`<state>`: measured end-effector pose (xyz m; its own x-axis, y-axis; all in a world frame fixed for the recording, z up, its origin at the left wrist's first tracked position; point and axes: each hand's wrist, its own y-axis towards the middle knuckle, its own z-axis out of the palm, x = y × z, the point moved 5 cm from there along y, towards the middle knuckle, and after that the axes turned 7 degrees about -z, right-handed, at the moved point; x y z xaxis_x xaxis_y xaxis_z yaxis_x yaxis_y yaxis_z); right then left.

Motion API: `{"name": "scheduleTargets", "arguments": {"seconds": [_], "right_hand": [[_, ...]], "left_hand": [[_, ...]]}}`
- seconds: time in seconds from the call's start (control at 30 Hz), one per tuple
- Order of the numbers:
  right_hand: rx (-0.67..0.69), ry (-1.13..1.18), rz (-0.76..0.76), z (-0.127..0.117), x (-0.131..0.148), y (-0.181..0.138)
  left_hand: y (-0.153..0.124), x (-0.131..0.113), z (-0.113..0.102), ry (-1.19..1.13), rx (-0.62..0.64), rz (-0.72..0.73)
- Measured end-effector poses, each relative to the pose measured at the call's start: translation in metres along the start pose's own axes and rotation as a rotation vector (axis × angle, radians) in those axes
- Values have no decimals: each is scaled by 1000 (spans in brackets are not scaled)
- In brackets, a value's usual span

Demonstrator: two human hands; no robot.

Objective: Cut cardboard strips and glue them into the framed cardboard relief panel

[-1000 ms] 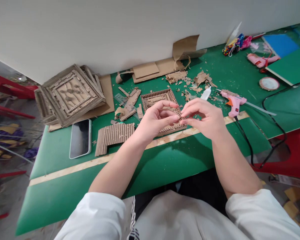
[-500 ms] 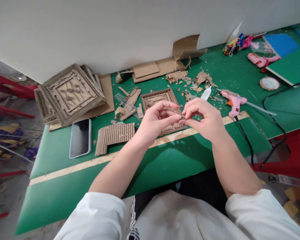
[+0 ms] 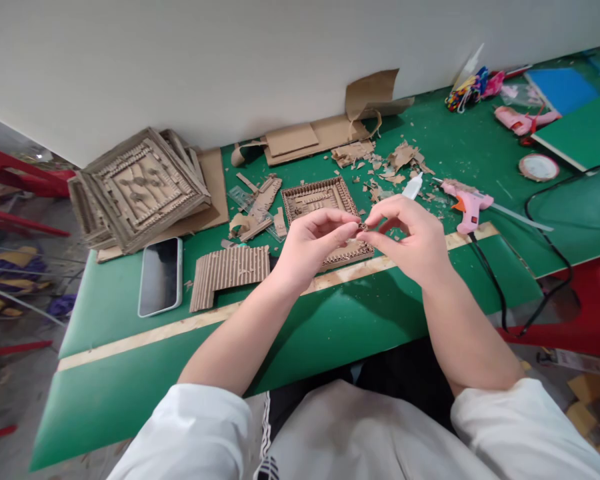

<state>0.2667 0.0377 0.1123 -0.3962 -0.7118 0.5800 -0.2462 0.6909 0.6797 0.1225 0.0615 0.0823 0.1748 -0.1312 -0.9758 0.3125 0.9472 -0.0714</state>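
Observation:
Between my two hands is a small piece of corrugated cardboard (image 3: 363, 227), pinched at the fingertips. My left hand (image 3: 316, 247) grips its left side with thumb and forefinger, and my right hand (image 3: 407, 235) pinches it from the right. Both hands are closed on it, and much of the piece is hidden by the fingers. Beneath them lies a square cardboard frame (image 3: 293, 199) with ridged walls, partly covered by my hands. A ridged cardboard sheet (image 3: 230, 270) with a cut-out corner rests left of my left hand.
A phone (image 3: 161, 277) and stacked cardboard frames (image 3: 145, 180) are at left. Torn scraps (image 3: 405, 157), a glue bottle (image 3: 413, 186) and a pink glue gun (image 3: 467, 203) with a black cord lie right. A tape roll (image 3: 539, 167) sits farther right. Cardboard strips (image 3: 310, 140) line the wall.
My fingertips have shifted slightly up and turned the small cardboard piece, which now looks more compact. The things on the table have stayed put.

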Motion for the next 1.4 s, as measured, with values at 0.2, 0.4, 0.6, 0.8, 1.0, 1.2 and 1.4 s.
{"name": "scheduleTargets", "arguments": {"seconds": [0.2, 0.4, 0.6, 0.8, 1.0, 1.2, 1.4], "right_hand": [[5, -75, 11, -4, -3, 1], [57, -54, 42, 0, -5, -1], [52, -17, 78, 5, -11, -5], [26, -66, 75, -4, -17, -5], [49, -86, 66, -2, -15, -3], [82, -91, 82, 2, -13, -2], [92, -52, 121, 0, -16, -3]], "left_hand": [[2, 3, 0, 31, 46, -17], [3, 8, 1, -67, 10, -49], [1, 10, 4, -97, -41, -10], [1, 3, 6, 86, 38, 46], [1, -4, 5, 371, 12, 159], [-5, -14, 5, 547, -31, 381], [-8, -19, 3, 669, -83, 489]]}}
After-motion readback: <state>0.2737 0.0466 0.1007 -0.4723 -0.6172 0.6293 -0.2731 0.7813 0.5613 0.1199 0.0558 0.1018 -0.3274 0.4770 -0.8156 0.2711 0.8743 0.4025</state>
